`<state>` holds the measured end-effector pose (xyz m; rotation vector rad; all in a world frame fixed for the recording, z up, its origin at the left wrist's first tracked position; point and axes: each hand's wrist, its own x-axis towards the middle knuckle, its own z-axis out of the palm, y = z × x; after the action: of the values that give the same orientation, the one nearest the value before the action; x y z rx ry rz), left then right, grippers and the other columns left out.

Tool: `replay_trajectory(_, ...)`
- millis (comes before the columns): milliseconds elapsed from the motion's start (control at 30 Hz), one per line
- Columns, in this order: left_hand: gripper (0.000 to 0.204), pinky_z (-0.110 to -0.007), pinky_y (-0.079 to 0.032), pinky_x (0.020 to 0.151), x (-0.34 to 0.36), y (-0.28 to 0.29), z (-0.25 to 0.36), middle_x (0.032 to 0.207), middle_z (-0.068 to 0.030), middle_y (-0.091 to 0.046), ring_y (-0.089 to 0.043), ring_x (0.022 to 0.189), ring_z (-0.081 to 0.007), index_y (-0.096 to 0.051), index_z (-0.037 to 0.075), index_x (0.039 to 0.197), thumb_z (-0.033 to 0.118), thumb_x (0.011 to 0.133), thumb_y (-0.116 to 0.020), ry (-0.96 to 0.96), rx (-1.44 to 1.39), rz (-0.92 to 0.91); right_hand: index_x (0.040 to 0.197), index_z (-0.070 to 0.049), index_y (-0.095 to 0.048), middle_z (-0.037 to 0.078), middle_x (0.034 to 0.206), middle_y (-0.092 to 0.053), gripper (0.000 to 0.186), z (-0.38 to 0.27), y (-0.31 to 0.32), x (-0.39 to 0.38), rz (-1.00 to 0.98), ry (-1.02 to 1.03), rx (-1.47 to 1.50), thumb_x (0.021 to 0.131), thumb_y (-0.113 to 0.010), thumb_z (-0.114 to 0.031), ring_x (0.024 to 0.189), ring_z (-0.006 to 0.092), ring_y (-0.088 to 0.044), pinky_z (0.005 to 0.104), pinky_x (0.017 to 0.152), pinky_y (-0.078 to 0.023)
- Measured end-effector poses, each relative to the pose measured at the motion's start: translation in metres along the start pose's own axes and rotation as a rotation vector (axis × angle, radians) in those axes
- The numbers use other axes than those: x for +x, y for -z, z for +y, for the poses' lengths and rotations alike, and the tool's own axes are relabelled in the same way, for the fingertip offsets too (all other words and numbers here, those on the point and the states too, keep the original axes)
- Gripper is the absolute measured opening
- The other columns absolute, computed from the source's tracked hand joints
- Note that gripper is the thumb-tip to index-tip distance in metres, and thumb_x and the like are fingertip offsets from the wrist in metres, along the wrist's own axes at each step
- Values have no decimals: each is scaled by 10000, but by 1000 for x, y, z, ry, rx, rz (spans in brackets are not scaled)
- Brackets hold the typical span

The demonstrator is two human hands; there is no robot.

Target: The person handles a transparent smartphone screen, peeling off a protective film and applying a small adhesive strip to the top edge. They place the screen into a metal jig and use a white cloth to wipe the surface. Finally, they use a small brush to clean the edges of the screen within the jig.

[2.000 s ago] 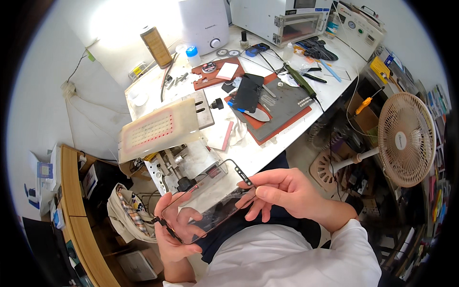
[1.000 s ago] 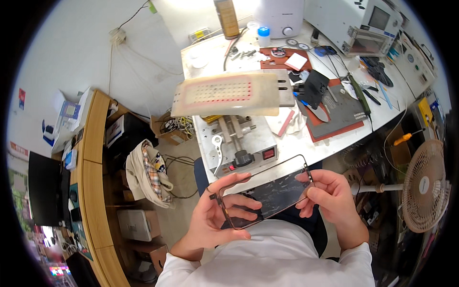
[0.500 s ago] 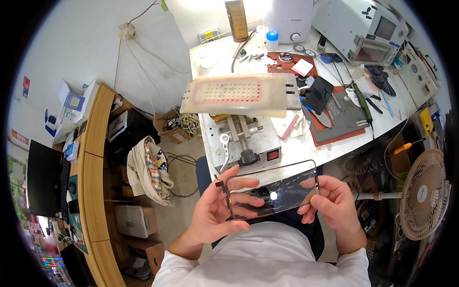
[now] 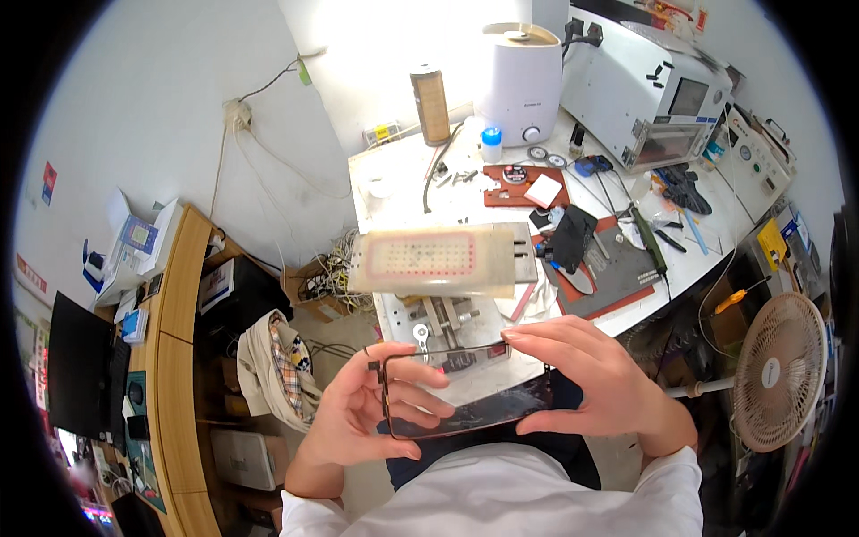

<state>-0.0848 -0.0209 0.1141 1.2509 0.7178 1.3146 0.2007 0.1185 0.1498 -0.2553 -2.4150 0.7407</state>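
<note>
Between my hands I hold a thin, clear phone-sized panel (image 4: 479, 409) with a black rim, tilted above my lap. My left hand (image 4: 362, 403) grips its left end, fingers bent behind the glass and thumb at the lower edge. My right hand (image 4: 595, 380) spans the right end, fingertips on the upper edge and thumb lower down. Just beyond is a bench machine with a pale perforated pad (image 4: 429, 257) on a plate, above a metal slide mechanism (image 4: 447, 318), partly behind the panel.
The white workbench (image 4: 389, 188) carries a grey mat (image 4: 617, 268), scattered tools, a white appliance (image 4: 523, 85) and a boxy machine (image 4: 653, 98). A standing fan (image 4: 774, 376) is at right. At left are a wooden desk (image 4: 174, 376) with a monitor (image 4: 76, 358) and draped fabric (image 4: 268, 362).
My right hand has shifted from pinching the panel's right edge to spanning that end, fingers on top. The bench now appears lower in the view than half a second ago.
</note>
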Motion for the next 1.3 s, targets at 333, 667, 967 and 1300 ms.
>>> replay_trajectory(333, 766, -200, -445, 616, 26, 69, -8, 1147, -50, -607, -510, 746, -58, -377, 17, 1570, 374, 986, -722, -218, 540, 761, 1445, 9, -542, 182, 1262, -687, 810, 69, 8, 87, 81, -46, -299, 773, -857, -315, 1182, 333, -646, 440, 991, -507)
replay_trajectory(667, 568, -177, -423, 622, -1, 131, -63, 1161, -23, -632, -545, 791, -34, -350, 49, 1578, 231, 1090, -578, 8, 523, 1018, 1479, -50, -537, 136, 1457, -586, 762, 109, 16, 57, 360, -52, -234, 859, -814, -397, 1368, 310, -527, 463, 1124, -400)
replay_trajectory(967, 638, -234, -509, 741, -71, 225, -206, 1117, -17, -600, -611, 912, -119, -274, 40, 1600, 187, 1066, -590, 466, 647, 1146, 1114, -86, -731, 97, 1028, -684, 246, 249, 92, -89, 232, -867, -684, 885, -713, -175, 1029, 299, -646, 403, 873, -535)
replay_trajectory(1300, 494, -389, -485, 859, -98, 195, -340, 1299, -165, -582, -580, 1018, -242, -404, -14, 1499, 170, 1066, -557, 357, 1410, 908, 1052, -5, -676, 18, 931, -693, 118, 267, 107, -53, 742, -820, 634, 978, -686, -97, 813, 78, -669, 251, 702, -550)
